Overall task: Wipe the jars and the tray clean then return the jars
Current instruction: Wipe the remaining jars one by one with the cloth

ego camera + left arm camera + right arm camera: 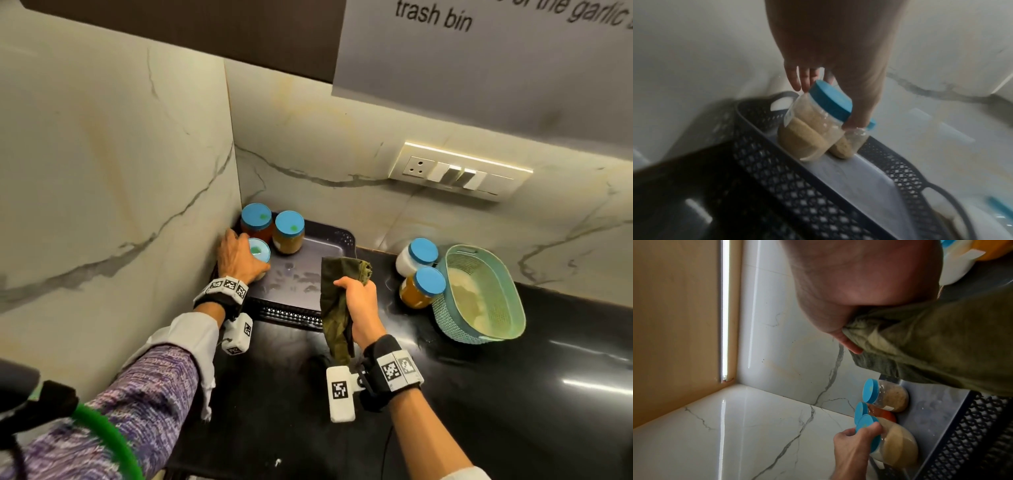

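Observation:
A dark tray (294,317) with a lattice rim sits in the counter's corner, its floor streaked with wet marks. Three blue-lidded jars stand at its back left. My left hand (245,255) grips the front one, a jar of beige powder (807,134), by its lid, thumb on one side and fingers on the other. Behind it are a red-filled jar (256,221) and a brown-filled jar (289,231). My right hand (359,301) holds a bunched olive-green cloth (337,308) above the tray's front right edge. Two more jars, one white (416,257) and one orange (423,286), stand on the counter to the right.
A teal perforated basket (479,294) sits on the black counter (513,394) beside the two loose jars. Marble walls close the tray in at the left and back. A switch panel (459,171) is on the back wall.

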`<move>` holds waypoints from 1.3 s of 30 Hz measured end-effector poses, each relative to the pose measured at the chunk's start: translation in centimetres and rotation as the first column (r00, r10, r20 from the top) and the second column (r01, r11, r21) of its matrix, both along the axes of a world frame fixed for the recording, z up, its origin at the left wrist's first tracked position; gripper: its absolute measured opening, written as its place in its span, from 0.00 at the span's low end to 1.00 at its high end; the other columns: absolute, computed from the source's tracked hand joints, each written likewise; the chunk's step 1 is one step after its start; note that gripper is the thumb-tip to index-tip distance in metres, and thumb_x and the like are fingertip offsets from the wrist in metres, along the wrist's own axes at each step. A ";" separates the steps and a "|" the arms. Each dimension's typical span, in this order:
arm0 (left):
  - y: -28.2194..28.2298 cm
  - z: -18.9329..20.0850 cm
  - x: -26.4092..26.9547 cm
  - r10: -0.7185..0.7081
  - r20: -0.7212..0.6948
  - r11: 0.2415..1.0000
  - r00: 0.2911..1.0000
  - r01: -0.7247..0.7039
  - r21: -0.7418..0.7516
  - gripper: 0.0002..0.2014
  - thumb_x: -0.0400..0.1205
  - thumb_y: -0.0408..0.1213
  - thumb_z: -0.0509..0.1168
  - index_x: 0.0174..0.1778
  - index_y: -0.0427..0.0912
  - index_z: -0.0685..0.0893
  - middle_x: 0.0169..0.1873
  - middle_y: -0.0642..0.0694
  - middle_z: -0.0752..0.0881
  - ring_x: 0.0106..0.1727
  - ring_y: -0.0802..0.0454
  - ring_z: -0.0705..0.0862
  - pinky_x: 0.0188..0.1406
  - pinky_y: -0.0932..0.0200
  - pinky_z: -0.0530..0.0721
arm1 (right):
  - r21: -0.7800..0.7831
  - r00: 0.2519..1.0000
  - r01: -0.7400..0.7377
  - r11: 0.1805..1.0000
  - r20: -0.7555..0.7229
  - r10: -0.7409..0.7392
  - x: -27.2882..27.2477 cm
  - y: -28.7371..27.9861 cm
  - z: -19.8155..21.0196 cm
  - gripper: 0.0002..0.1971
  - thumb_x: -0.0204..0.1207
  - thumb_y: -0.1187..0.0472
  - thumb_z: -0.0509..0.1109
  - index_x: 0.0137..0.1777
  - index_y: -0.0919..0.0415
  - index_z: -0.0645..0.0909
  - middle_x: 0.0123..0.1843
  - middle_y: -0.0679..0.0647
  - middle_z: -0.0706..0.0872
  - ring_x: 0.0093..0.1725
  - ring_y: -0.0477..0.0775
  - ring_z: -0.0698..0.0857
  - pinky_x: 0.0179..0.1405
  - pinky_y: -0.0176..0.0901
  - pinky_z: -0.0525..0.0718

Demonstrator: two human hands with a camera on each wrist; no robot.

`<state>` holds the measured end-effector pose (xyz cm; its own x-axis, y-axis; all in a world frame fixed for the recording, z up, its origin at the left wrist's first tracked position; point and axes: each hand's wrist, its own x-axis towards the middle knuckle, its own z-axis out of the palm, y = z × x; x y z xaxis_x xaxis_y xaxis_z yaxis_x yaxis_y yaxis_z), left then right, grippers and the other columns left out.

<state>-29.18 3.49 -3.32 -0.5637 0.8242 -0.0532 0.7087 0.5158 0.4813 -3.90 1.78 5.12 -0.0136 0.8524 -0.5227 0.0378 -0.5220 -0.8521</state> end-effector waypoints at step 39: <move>-15.7 -7.0 14.3 -0.514 0.587 0.850 0.626 0.280 0.446 0.25 0.73 0.38 0.77 0.68 0.46 0.87 0.61 0.53 0.91 0.62 0.58 0.90 0.67 0.49 0.88 | 0.295 0.451 -0.863 0.411 0.817 0.359 7.9 -16.5 -9.8 0.37 0.70 0.69 0.70 0.83 0.58 0.78 0.84 0.54 0.77 0.87 0.50 0.70 0.92 0.47 0.58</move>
<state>-14.90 -12.17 -10.36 -0.0837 0.9965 0.0009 0.2373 0.0190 0.9712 3.97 -14.76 -4.72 -0.6212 0.7835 -0.0187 0.6633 0.5129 -0.5450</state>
